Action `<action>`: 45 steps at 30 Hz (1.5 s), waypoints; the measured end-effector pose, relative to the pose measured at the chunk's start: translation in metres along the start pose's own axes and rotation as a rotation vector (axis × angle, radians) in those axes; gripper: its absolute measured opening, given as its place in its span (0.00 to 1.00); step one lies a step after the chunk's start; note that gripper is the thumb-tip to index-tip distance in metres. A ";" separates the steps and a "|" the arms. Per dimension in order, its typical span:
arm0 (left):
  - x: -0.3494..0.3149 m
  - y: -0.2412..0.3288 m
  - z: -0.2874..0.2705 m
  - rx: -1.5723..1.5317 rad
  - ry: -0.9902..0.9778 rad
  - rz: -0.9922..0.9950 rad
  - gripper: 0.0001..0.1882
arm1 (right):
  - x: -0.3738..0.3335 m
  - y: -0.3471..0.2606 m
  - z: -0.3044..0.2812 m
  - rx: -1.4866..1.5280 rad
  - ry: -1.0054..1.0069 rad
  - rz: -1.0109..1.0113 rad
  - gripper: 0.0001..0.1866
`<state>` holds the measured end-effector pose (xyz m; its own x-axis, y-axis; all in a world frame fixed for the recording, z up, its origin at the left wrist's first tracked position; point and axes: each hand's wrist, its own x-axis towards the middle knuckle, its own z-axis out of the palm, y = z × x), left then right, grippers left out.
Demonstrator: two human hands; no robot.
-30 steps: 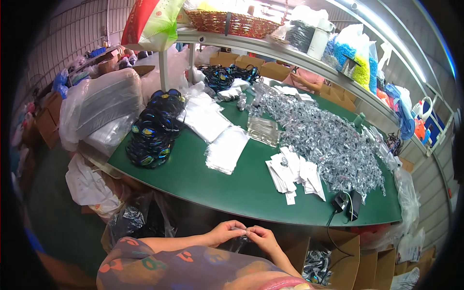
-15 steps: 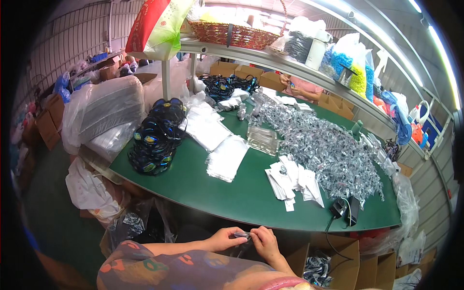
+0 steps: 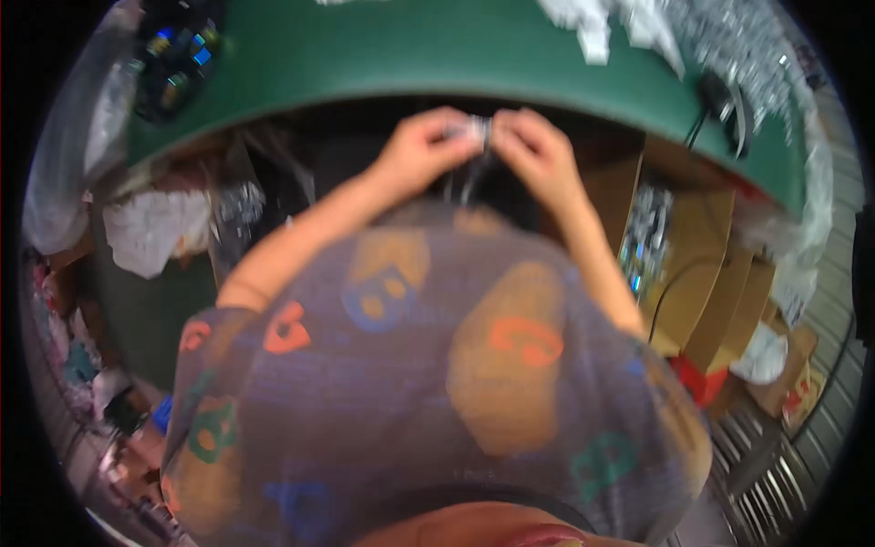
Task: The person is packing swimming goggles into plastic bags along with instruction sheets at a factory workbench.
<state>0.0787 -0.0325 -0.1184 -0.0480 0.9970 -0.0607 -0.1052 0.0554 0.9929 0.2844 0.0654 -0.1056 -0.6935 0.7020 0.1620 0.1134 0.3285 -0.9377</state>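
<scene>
In front of my body, just below the table's front edge, both hands meet over a small shiny clear-plastic packet (image 3: 478,133). My left hand (image 3: 424,144) pinches its left end. My right hand (image 3: 536,150) is closed on its right end, thumb and fingers together. A thin pale strip hangs below the packet between the hands. Motion blur hides what is inside the packet.
The green table (image 3: 383,50) curves across the top, with white cards (image 3: 592,32), a heap of clear packets (image 3: 743,46), a black adapter (image 3: 725,105) and a bundle of black straps (image 3: 178,64). An open cardboard box (image 3: 684,264) of packets stands at right; plastic bags (image 3: 241,205) sit at left.
The view has tilted down, so the table sits higher in the picture and my torso fills the lower part. Both hands still hold the packet.
</scene>
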 end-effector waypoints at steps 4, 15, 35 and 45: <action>0.002 -0.017 0.004 -0.126 -0.013 -0.126 0.12 | -0.017 0.021 0.004 0.126 0.047 0.182 0.13; -0.012 -0.026 0.012 -0.243 -0.039 -0.123 0.20 | -0.029 0.024 0.011 0.223 0.014 0.216 0.09; -0.006 -0.009 0.018 -0.234 -0.084 -0.164 0.33 | -0.017 0.003 -0.004 0.183 -0.152 0.258 0.07; -0.012 0.001 0.016 -0.362 -0.084 -0.301 0.10 | -0.022 -0.025 0.007 -0.382 0.064 -0.205 0.05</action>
<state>0.0955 -0.0434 -0.1150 0.1170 0.9414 -0.3163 -0.4421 0.3346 0.8322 0.2922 0.0373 -0.0879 -0.6851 0.6316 0.3629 0.2410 0.6667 -0.7053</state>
